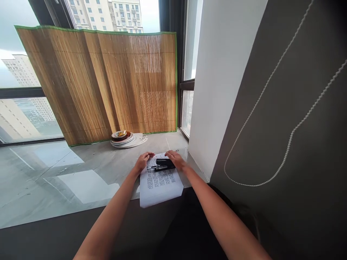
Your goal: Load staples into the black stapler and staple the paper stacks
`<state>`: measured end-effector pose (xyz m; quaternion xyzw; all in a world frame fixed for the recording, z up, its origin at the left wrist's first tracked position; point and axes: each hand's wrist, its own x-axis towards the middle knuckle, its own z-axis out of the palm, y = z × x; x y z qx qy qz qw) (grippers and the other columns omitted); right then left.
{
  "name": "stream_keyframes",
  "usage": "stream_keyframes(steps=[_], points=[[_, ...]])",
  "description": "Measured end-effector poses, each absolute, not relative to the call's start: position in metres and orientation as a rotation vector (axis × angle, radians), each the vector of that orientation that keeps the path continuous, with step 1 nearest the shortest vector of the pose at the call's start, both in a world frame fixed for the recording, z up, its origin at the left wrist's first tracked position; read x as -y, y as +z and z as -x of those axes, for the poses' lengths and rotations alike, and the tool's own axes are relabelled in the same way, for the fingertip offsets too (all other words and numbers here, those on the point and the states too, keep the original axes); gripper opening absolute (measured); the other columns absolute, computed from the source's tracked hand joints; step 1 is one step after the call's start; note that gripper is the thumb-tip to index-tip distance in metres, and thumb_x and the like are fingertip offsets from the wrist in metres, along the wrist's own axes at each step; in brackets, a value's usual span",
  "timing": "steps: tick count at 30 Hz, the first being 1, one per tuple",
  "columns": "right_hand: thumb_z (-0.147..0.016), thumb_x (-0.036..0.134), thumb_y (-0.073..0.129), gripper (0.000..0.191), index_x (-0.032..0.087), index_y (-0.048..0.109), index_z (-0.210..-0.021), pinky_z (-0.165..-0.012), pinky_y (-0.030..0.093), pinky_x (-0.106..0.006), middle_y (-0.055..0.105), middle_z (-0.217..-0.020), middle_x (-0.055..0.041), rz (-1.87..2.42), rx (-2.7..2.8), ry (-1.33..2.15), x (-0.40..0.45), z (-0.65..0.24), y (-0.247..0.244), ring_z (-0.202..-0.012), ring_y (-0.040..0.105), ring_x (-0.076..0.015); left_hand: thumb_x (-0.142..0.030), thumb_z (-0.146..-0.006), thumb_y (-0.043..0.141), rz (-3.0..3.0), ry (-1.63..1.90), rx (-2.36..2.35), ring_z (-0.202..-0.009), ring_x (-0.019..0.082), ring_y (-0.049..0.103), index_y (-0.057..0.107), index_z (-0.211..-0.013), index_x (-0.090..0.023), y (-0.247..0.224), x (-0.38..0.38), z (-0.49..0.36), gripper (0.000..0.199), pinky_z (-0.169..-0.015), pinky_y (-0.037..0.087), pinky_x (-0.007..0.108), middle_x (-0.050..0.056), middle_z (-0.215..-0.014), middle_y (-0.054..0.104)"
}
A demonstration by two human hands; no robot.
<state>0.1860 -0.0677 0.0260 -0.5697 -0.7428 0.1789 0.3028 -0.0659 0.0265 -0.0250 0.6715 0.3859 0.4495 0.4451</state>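
Printed paper (162,184) lies on the grey window ledge, its near end hanging over the front edge. On the sheet rest a black case-like object (166,163) and a slim silver-and-black item (157,167) that looks like a pen. My left hand (143,161) is at the paper's upper left edge, fingers curled inward; whether they pinch the sheet is too small to tell. At the upper right edge is my right hand (175,159), beside the black object, with its fingertips over the paper; its exact grip is unclear.
A stack of plates (130,141) stands on the ledge (108,159) beyond the paper. Behind it a bamboo mat (114,83) leans against the window. A white column (217,72) rises at the right, and a beaded chain (260,97) hangs before the dark wall.
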Motion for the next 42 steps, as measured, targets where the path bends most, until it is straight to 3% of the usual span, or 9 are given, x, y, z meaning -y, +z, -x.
stream_keyframes(steps=[3,5,10,15,19,23,32,38,42], points=[[-0.09,0.038,0.078,0.031,0.026,0.076,-0.119,-0.093,0.05,-0.031,0.078,-0.111,-0.0036,1.315,2.129,0.539,0.071,-0.179,0.028,-0.108,0.069,-0.0245,-0.049,-0.084,0.062,-1.636,1.133,-0.959,-0.119,0.031,0.072,0.076,-0.107,-0.016,-0.021,-0.022,0.068,0.043,-0.113,0.051,0.049,0.016,-0.121,0.079],[-0.081,0.028,0.084,0.036,0.026,0.078,-0.117,-0.092,0.05,-0.033,0.08,-0.107,-0.0039,1.377,2.117,0.48,0.075,-0.177,0.028,-0.107,0.071,-0.0276,-0.048,-0.087,0.063,-1.62,1.171,-0.973,-0.124,0.03,0.07,0.076,-0.109,-0.016,-0.016,-0.018,0.069,0.04,-0.115,0.049,0.048,0.015,-0.125,0.077],[-0.092,0.032,0.076,0.027,0.029,0.076,-0.119,-0.087,0.05,-0.032,0.08,-0.112,-0.0035,1.46,1.922,0.258,0.085,-0.179,0.03,-0.106,0.071,-0.0258,-0.043,-0.092,0.066,-1.367,1.367,-0.805,-0.13,0.027,0.067,0.073,-0.112,-0.016,-0.001,-0.007,0.064,0.034,-0.12,0.045,0.045,0.016,-0.134,0.074],[-0.099,0.012,0.061,0.028,0.02,0.071,-0.124,-0.092,0.046,-0.038,0.077,-0.114,-0.0103,1.342,2.057,-0.197,0.086,-0.174,0.031,-0.11,0.066,-0.0262,-0.05,-0.105,0.056,-1.048,1.034,-0.696,-0.116,0.028,0.075,0.069,-0.123,-0.01,0.005,0.003,0.058,0.046,-0.111,0.056,0.044,0.021,-0.134,0.071],[-0.108,0.006,0.043,0.032,0.017,0.071,-0.119,-0.091,0.041,-0.041,0.077,-0.108,-0.0114,1.111,2.259,-0.524,0.083,-0.165,0.027,-0.107,0.064,-0.0246,-0.038,-0.109,0.054,-1.032,0.865,-0.728,-0.1,0.023,0.078,0.073,-0.119,-0.007,0.001,0.001,0.062,0.038,-0.095,0.063,0.033,0.021,-0.12,0.076],[-0.11,0.007,0.04,0.033,0.017,0.072,-0.112,-0.089,0.039,-0.04,0.076,-0.104,-0.0087,0.949,2.337,-0.709,0.082,-0.158,0.024,-0.105,0.063,-0.0227,-0.02,-0.107,0.055,-0.986,0.889,-0.772,-0.087,0.014,0.077,0.077,-0.108,-0.008,-0.004,-0.006,0.067,0.025,-0.076,0.063,0.021,0.017,-0.114,0.079],[-0.11,0.008,0.043,0.031,0.018,0.072,-0.114,-0.089,0.038,-0.04,0.076,-0.102,-0.0085,0.943,2.322,-0.643,0.085,-0.157,0.023,-0.105,0.065,-0.0231,-0.009,-0.097,0.068,-1.014,0.96,-0.791,-0.097,0.016,0.078,0.081,-0.099,-0.008,-0.009,-0.012,0.067,0.013,-0.095,0.062,0.022,0.016,-0.113,0.081],[-0.107,0.009,0.048,0.029,0.021,0.072,-0.118,-0.096,0.04,-0.041,0.077,-0.107,-0.0098,1.096,2.259,-0.428,0.087,-0.164,0.026,-0.11,0.065,-0.025,0.0,-0.089,0.07,-0.912,1.018,-0.862,-0.09,0.016,0.08,0.08,-0.093,-0.008,0.004,-0.005,0.062,0.013,-0.082,0.066,0.02,0.014,-0.102,0.082],[-0.092,0.014,0.071,0.032,0.022,0.07,-0.123,-0.094,0.047,-0.036,0.076,-0.117,-0.0084,1.279,1.984,-0.022,0.089,-0.167,0.024,-0.111,0.067,-0.0254,-0.002,-0.092,0.065,-0.747,1.28,-0.854,-0.083,0.014,0.08,0.078,-0.093,-0.009,0.015,-0.006,0.064,0.015,-0.076,0.066,0.019,0.011,-0.095,0.082]])
